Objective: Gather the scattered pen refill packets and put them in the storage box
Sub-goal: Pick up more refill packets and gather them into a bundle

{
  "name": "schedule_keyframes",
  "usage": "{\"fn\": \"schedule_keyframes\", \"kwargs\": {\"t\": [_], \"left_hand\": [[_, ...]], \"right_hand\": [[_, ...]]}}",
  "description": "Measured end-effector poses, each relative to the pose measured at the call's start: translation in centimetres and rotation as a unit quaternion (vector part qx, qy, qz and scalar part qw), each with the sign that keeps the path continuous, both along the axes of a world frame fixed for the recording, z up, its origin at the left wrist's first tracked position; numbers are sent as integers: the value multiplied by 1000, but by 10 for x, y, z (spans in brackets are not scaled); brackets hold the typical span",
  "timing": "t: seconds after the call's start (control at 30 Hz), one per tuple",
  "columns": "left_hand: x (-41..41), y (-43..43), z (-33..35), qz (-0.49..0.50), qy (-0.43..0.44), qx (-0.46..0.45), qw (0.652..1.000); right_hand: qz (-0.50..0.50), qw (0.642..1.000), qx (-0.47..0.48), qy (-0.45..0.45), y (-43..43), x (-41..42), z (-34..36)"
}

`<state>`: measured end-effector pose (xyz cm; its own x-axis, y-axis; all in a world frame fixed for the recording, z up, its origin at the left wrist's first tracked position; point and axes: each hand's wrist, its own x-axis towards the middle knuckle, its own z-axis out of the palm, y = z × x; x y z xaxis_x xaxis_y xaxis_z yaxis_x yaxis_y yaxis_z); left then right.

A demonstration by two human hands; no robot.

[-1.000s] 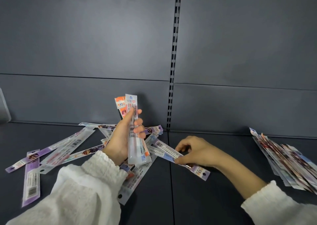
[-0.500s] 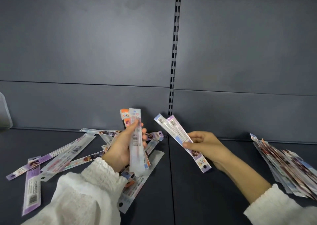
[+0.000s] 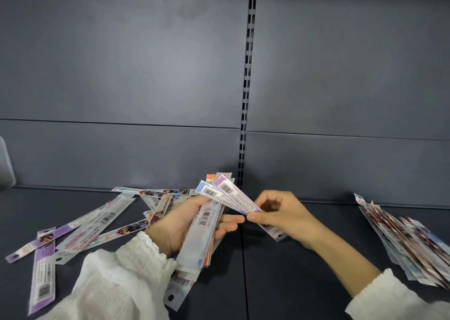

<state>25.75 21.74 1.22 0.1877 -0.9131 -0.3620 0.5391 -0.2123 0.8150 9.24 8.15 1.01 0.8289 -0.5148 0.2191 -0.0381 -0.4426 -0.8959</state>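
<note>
pen refill packets (image 3: 97, 222) lie scattered on the dark shelf (image 3: 292, 283) at about 9 o'clock from the hands, several crossing one another. a purple packet (image 3: 43, 271) lies at 8 o'clock and a fanned stack (image 3: 409, 241) sits well apart at 3 o'clock. the left grip (image 3: 180, 224) is closed round a bundle (image 3: 207, 236) of gathered packets, fingers curled under it and thumb over the top. the right grip (image 3: 280, 215) pinches two packets (image 3: 229, 195) partway along between thumb and fingertips, and their barcode ends lie across the top of the bundle, pointing to 10 o'clock. the step in hand looks like adding these two to the bundle. to do it well, i would turn them until their long edges run with the bundle's and slide them down so the ends come level. the left thumb should loosen only enough to let them under, since the slick sleeves could fan out or slip. a translucent container (image 3: 6, 166) shows at the 9 o'clock edge of the view; whether it is the storage box i cannot tell.
</note>
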Motion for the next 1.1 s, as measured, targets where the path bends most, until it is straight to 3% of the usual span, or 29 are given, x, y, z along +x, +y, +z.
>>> {"fn": "schedule_keyframes", "kwargs": {"t": [0.13,0.3,0.47,0.53,0.6,0.67,0.73,0.9,1.1], "left_hand": [[-1,4,4,-52,-4,-27,998],[-3,3,-2,-75,-16,-35,996],[-2,2,-8,-65,-41,-46,996],[0,1,-8,-36,-18,-53,998],[-1,1,-6,-2,2,-59,998],[-3,1,-4,10,3,-65,998],[-5,-1,-5,-8,-13,-69,997],[-16,-1,-4,-25,-129,-26,991],[-18,-3,-6,-70,-131,-42,988]], "right_hand": [[13,997,-59,41,1,-1,0],[-15,989,-145,-6,3,2,-4],[-29,953,-300,26,-6,1,-5],[-65,969,-236,35,-9,0,-5],[-125,991,-57,0,-8,1,-3],[-145,979,146,-1,-4,4,-1],[-114,963,243,37,3,8,-1],[-58,964,257,31,11,16,-4],[-52,966,250,-42,11,16,-6]]}}
